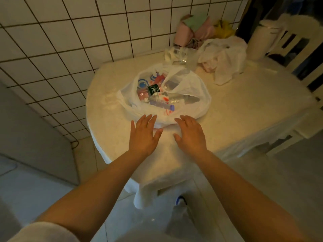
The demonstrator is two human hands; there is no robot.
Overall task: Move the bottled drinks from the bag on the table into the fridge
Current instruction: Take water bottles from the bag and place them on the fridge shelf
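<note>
White square tiles with dark grout cover the wall behind a cream table (244,109) draped in a pale cloth, lit dimly and warmly. Nearest the camera, two bare forearms reach forward over the table's front edge. The left hand (143,135) and the right hand (190,135) are both palm down with fingers straight and spread, holding nothing. The left fingertips (148,119) lie at the near edge of a white plastic bag (197,84); whether they touch it cannot be told. The right hand's fingertips are likewise at that edge.

The bag sits on the table just beyond the hands, its mouth open and its handles slack. Inside lie the bottled drinks (157,96), jumbled on their sides: one with a dark green label (153,89), one with a blue cap (172,107) nearest the hands, and one pinkish one (142,94) can be made out, with more clear plastic among them; the full count cannot be told.

Farther back stand one clear tumbler (191,59), one crumpled white bag (225,58), one pink wrapped bundle (192,30) against the wall, and one white paper roll (260,41). One white chair (300,42) stands at the far right.
</note>
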